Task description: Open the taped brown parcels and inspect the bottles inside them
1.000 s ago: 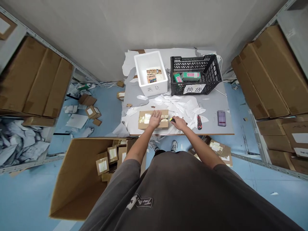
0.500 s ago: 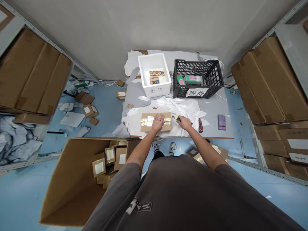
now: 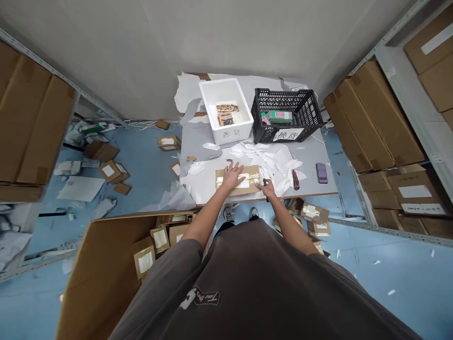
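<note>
A taped cardboard box [image 3: 252, 181] with a white label lies flat near the table's front edge. My left hand [image 3: 231, 176] rests spread on the left half of its top. At the box's right end, my right hand [image 3: 268, 188] is closed around a dark cutter [image 3: 264, 181] with some yellow on it, its fingers touching the box. Torn white paper [image 3: 279, 163] lies just behind and to the right. A red and black tool [image 3: 295, 180] is on the table right of my right hand.
Behind the box stand a white foam bin [image 3: 231, 133] and a black crate [image 3: 288, 127] with green packages. A purple object [image 3: 322, 173] lies at the table's right. One large open carton [image 3: 106, 264] with small boxes stands at front left; shelves flank both sides.
My right hand has moved with the cutter against the box's right end, and the cutter now points away from me. The box looks slightly turned. The camera view has shifted.
</note>
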`<state>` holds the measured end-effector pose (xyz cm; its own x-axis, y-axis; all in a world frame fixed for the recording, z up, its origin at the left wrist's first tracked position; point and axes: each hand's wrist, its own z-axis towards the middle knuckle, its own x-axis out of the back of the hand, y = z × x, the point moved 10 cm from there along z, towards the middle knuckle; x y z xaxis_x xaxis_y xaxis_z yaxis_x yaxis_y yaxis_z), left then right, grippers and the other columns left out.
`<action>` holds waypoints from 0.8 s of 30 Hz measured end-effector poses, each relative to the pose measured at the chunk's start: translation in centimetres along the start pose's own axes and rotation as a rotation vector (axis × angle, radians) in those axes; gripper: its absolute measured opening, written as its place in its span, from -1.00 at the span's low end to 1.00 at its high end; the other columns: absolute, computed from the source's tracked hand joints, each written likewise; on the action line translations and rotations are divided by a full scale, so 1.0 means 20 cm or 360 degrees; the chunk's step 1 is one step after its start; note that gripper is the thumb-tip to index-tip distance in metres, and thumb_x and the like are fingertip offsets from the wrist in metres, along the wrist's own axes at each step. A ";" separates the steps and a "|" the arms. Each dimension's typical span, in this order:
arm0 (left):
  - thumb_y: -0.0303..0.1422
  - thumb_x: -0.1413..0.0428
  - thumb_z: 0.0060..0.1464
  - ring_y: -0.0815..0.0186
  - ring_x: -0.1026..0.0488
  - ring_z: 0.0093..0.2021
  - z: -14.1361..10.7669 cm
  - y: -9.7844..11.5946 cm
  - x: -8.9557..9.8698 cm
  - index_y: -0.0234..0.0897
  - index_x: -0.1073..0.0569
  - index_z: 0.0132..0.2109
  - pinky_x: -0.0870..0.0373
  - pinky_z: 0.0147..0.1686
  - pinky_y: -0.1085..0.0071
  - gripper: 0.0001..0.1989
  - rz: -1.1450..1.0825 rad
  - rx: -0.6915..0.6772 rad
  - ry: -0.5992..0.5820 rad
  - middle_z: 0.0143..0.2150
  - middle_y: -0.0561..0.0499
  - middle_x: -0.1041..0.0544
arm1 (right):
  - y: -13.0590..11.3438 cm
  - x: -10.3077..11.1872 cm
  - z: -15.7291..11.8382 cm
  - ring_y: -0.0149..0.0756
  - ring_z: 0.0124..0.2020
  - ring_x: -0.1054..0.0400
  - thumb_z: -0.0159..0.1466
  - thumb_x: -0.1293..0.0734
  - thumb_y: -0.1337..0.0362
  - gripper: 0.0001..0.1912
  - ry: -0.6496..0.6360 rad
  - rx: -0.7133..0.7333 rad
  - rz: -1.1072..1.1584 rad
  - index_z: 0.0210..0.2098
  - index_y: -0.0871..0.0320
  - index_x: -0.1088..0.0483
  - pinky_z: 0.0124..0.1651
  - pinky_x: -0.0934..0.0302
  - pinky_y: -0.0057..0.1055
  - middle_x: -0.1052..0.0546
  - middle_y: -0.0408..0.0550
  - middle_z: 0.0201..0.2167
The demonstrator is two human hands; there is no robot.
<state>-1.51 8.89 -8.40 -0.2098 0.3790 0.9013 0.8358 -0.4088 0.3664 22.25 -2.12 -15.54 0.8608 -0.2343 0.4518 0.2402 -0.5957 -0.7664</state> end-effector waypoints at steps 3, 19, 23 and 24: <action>0.00 -0.16 0.34 -0.10 -0.18 0.57 -0.03 -0.19 0.03 -0.05 -0.19 0.61 -0.10 0.52 -0.02 -0.20 0.0045 -0.0027 -0.0215 0.66 -0.12 -0.16 | 0.00 0.00 0.00 -0.08 -0.11 -0.56 0.00 -0.63 -0.10 -0.29 0.0191 -0.0091 -0.0069 -0.05 0.07 -0.32 0.01 -0.45 -0.21 -0.60 -0.06 -0.21; -0.01 0.14 0.52 -0.21 -0.45 0.27 -0.37 -0.50 0.05 -0.18 -0.26 0.58 -0.53 0.14 -0.07 -0.33 -0.0136 0.1008 0.0307 0.51 -0.35 -0.34 | -0.37 -0.50 -0.03 -0.10 -0.11 -0.55 0.12 -0.53 -0.15 -0.35 -0.0070 0.0036 -0.0128 0.01 0.01 -0.27 0.02 -0.42 -0.25 -0.63 -0.03 -0.11; -0.15 0.10 0.50 -0.12 -0.55 0.24 -0.35 -0.51 -0.02 -0.33 -0.19 0.61 -0.51 0.19 0.07 -0.33 -0.0200 0.0851 0.0019 0.35 -0.41 -0.53 | -0.22 -0.54 -0.20 -0.12 -0.19 -0.54 0.09 -0.54 -0.15 -0.34 -0.0145 0.0002 -0.0151 0.00 -0.02 -0.26 -0.03 -0.44 -0.24 -0.62 -0.12 -0.19; -0.20 0.04 0.46 -0.12 -0.57 0.24 -0.35 -0.50 -0.05 -0.39 -0.13 0.62 -0.50 0.19 0.10 -0.29 -0.0198 0.0834 -0.0073 0.30 -0.44 -0.56 | -0.22 -0.53 -0.19 -0.10 -0.18 -0.54 0.08 -0.55 -0.14 -0.33 -0.0124 0.0010 -0.0206 0.01 -0.03 -0.26 -0.01 -0.44 -0.23 -0.62 -0.11 -0.19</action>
<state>-13.19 6.79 -11.27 -0.3110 0.4387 0.8431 0.9496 0.1058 0.2952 10.39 0.00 -15.19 0.8548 -0.0953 0.5101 0.3537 -0.6123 -0.7071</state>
